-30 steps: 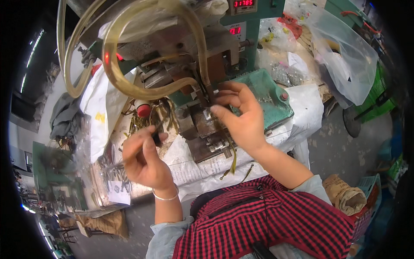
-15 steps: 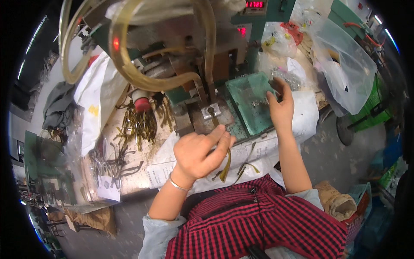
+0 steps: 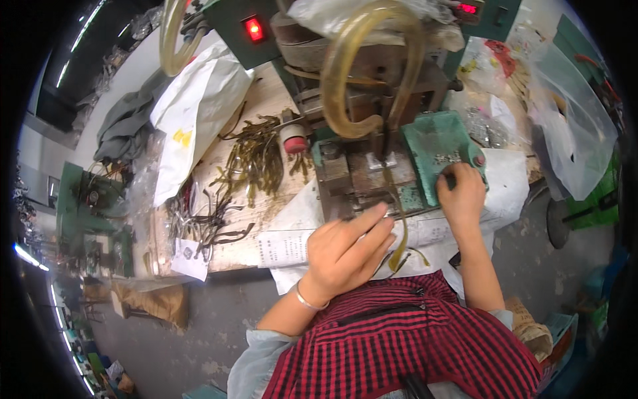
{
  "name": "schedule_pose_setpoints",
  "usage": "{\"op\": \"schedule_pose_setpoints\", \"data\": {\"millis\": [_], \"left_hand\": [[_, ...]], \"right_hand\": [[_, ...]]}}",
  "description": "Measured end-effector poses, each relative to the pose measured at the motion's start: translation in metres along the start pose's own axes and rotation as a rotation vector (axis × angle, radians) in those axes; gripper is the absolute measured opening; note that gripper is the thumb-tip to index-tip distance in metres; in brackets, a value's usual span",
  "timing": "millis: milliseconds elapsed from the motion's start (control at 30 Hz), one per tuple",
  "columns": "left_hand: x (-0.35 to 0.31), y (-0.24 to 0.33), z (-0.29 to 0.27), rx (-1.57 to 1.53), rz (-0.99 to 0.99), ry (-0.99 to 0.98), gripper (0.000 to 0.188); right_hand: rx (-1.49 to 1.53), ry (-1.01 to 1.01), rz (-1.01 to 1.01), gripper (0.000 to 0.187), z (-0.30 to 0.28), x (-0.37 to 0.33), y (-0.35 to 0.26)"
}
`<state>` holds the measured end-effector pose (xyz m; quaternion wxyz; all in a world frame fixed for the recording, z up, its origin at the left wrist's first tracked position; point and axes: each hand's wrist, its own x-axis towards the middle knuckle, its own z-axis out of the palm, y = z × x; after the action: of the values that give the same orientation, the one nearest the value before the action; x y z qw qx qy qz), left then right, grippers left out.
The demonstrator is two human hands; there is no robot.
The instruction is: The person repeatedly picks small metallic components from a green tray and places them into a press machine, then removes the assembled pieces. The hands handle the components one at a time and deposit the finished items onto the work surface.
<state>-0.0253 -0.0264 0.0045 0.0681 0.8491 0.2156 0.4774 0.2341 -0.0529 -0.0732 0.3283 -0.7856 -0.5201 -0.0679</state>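
Observation:
My left hand (image 3: 351, 256) is stretched out in front of the machine, fingers extended and nothing gripped in them. Just right of its fingertips runs an olive strap (image 3: 403, 233), its far end at the small metal plate (image 3: 391, 161) under the machine's press head and its near end curving down toward my apron. At the near right of a green tray (image 3: 433, 133), my right hand (image 3: 463, 199) has its fingers bent together. What they pinch, if anything, is too small to make out. Small metal bits (image 3: 447, 158) lie in the tray.
A thick yellowish hose (image 3: 335, 80) loops in front of the machine. Left of it are a heap of olive straps (image 3: 249, 159), dark straps (image 3: 209, 223) and a white sack (image 3: 199, 106). A red button (image 3: 480, 160) sits by the tray; a clear plastic bag (image 3: 575, 120) hangs at right.
My left hand has let go of the olive strap, its fingers now straight. My right hand has moved nearer along the tray, its fingers drawn together. The whole view has shifted.

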Motion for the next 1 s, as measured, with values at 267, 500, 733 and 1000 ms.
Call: {"op": "schedule_pose_setpoints", "data": {"millis": [267,500,733,1000], "left_hand": [[0.016,-0.123,-0.056,0.593,-0.421,0.020,0.011],[-0.035,-0.243,-0.006,0.985,-0.739,-0.420,0.015],[-0.034,-0.212,-0.030,0.631,-0.529,-0.010,0.041],[-0.042,-0.192,-0.014,-0.478,-0.938,0.131,0.019]], "right_hand": [[0.519,0.093,0.209,0.015,0.000,0.006,0.012],[0.228,0.161,-0.027,0.014,-0.004,0.004,0.012],[0.307,0.198,0.075,0.014,-0.036,-0.018,0.010],[0.801,0.077,-0.132,0.026,-0.025,0.035,-0.098]]}}
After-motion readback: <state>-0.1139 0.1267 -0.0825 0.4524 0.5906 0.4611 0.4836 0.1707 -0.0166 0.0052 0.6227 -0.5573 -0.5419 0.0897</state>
